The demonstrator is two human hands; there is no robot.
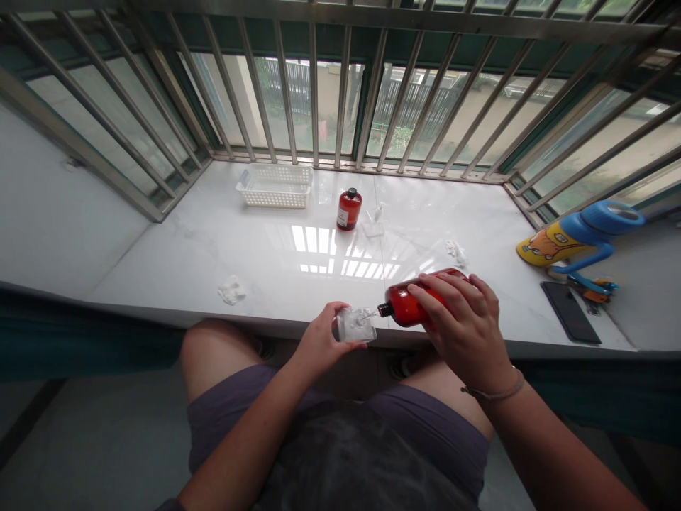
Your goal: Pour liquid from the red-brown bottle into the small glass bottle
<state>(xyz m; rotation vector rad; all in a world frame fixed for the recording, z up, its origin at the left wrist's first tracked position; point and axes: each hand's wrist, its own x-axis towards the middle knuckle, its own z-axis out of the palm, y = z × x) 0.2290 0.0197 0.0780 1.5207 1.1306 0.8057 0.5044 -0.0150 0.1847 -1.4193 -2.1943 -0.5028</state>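
My left hand (322, 341) grips a small clear square glass bottle (356, 325) by its sides, just off the counter's front edge. In my right hand (465, 323) is a reddish-brown bottle (407, 304), tipped so its black threaded neck points left at the clear one. A thin stream of clear liquid seems to run between the two mouths, which are a little apart. Farther back, a second reddish-brown bottle (349, 210) with a black cap and a white label stands upright. Beside it lie a small clear piece and a clear stopper-like part (378, 213).
A white perforated basket (275, 188) sits by the barred window. Crumpled white tissues (231, 290) lie at the left, with more tissue (456, 253) at the right. A blue and yellow flask (579, 234), a black phone (571, 312) and keys (593, 287) occupy the right end of the white counter (175, 248).
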